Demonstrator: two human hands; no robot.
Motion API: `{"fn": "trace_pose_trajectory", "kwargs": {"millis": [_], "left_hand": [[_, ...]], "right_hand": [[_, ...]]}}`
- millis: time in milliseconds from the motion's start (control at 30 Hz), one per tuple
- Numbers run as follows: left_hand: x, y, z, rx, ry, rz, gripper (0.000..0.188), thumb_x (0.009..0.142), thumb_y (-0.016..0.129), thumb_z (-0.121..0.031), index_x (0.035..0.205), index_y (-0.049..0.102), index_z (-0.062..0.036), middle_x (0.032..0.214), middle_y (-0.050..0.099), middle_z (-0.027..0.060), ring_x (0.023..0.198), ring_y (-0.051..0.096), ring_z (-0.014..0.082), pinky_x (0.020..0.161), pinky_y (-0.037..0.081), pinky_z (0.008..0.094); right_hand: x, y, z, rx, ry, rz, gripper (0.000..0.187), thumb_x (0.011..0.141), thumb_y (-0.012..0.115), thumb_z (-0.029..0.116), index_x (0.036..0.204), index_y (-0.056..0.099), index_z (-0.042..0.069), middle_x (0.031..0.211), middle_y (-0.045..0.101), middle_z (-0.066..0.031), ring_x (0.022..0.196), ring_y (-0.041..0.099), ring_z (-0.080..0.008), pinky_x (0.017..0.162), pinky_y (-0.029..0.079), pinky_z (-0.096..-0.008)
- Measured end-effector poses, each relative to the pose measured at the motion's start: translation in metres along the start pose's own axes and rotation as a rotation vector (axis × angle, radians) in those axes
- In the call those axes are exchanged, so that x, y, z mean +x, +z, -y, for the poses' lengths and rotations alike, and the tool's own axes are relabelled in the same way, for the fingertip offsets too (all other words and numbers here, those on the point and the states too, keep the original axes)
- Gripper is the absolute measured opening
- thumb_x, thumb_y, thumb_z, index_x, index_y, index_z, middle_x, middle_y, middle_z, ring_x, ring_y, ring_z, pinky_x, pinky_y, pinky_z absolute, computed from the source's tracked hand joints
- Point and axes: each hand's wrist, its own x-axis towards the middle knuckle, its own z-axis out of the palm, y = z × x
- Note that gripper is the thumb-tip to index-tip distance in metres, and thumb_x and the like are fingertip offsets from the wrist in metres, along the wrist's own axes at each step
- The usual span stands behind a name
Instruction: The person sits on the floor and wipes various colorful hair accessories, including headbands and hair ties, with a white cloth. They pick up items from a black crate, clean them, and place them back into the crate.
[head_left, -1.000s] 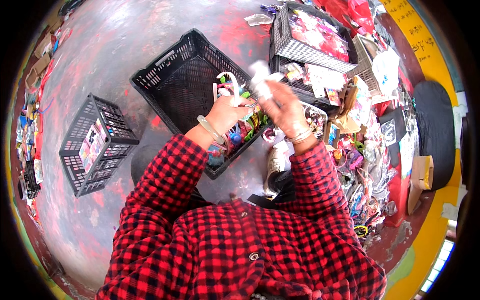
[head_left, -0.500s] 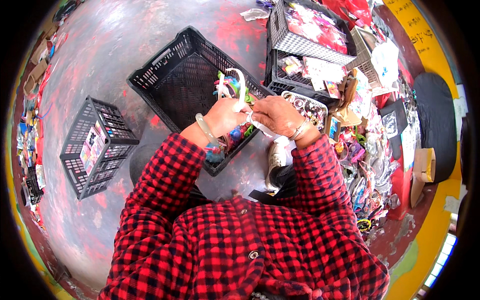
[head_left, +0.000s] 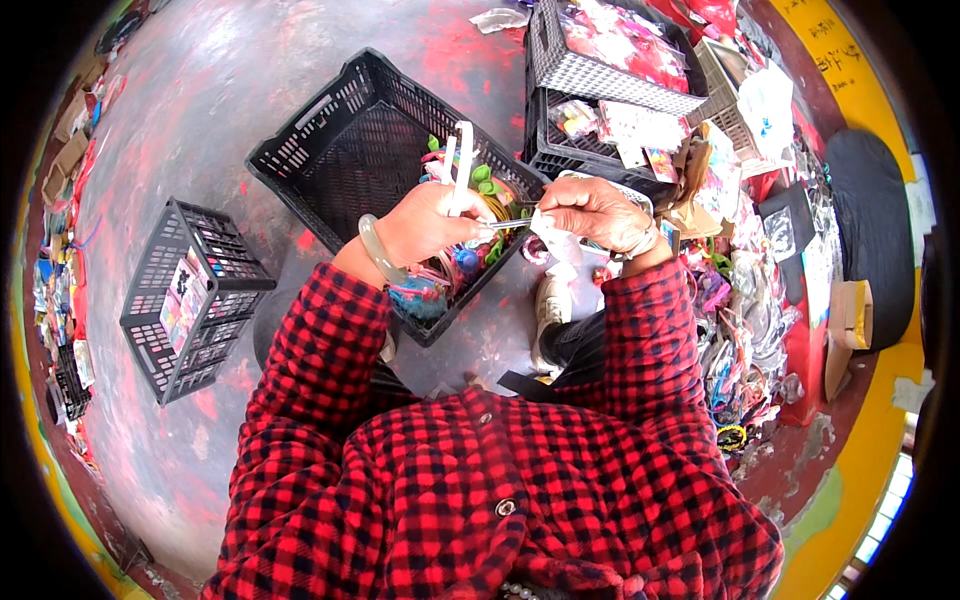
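My left hand (head_left: 432,222) is closed around a glossy white band (head_left: 464,165), curved like a headband, that sticks up above the fingers. Thin silvery strands (head_left: 512,223) run across the gap from it to my right hand (head_left: 600,215); whether they are wire or cord I cannot tell. The right fingers pinch a small piece of white paper (head_left: 560,243), which hangs below them. Both hands are over the right end of a black plastic crate (head_left: 330,120). Colourful hair accessories (head_left: 468,260) lie in that end, partly hidden by my left hand.
A smaller black crate (head_left: 205,300) stands to the left. On the right are stacked baskets (head_left: 620,85) with packaged goods, and a heap of bagged accessories (head_left: 740,330). My white shoe (head_left: 552,315) is just below the right hand.
The hands have moved apart, the right one going right with the white paper. Thin strands now show between them. The white band has turned more upright and edge-on.
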Motion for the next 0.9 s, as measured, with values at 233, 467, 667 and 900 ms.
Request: {"fn": "trace_pose_trajectory", "kwargs": {"millis": [233,467,667,900], "left_hand": [[-0.001,0.002,0.011,0.102,0.081,-0.079,0.011,0.074,0.059,-0.002,0.084,0.061,0.0016,0.073,0.059,0.0034,0.066,0.053,0.0084,0.061,0.043,0.0230],[0.004,0.013,0.018,0.267,0.091,-0.102,0.010,0.072,0.059,-0.001,0.082,0.061,0.0000,0.075,0.059,0.0045,0.067,0.054,0.0102,0.062,0.044,0.0244],[-0.001,0.006,0.009,0.060,0.116,-0.037,0.009,0.074,0.058,0.001,0.083,0.061,0.0016,0.077,0.059,0.0038,0.068,0.054,0.0088,0.062,0.043,0.0223],[-0.009,-0.013,0.000,-0.073,0.159,0.029,0.010,0.076,0.057,0.003,0.085,0.060,0.0034,0.078,0.058,0.0045,0.070,0.053,0.0088,0.063,0.043,0.0218]], "right_hand": [[0.007,0.007,0.004,-0.175,0.038,0.067,0.016,0.083,0.056,0.016,0.077,0.055,0.001,0.062,0.049,-0.0038,0.063,0.048,-0.0115,0.058,0.038,-0.0280],[0.026,0.033,-0.005,-0.442,-0.163,0.046,0.014,0.079,0.056,0.015,0.079,0.055,0.001,0.067,0.049,-0.0142,0.063,0.050,-0.0294,0.058,0.039,-0.0353],[0.014,0.016,0.005,-0.277,-0.148,0.063,0.017,0.081,0.056,0.017,0.075,0.056,0.001,0.060,0.048,-0.0124,0.057,0.047,-0.0194,0.057,0.038,-0.0316],[-0.007,-0.008,0.011,0.107,-0.098,-0.008,0.020,0.082,0.057,0.018,0.077,0.057,-0.001,0.066,0.048,-0.0024,0.067,0.044,-0.0141,0.069,0.036,-0.0317]]}}
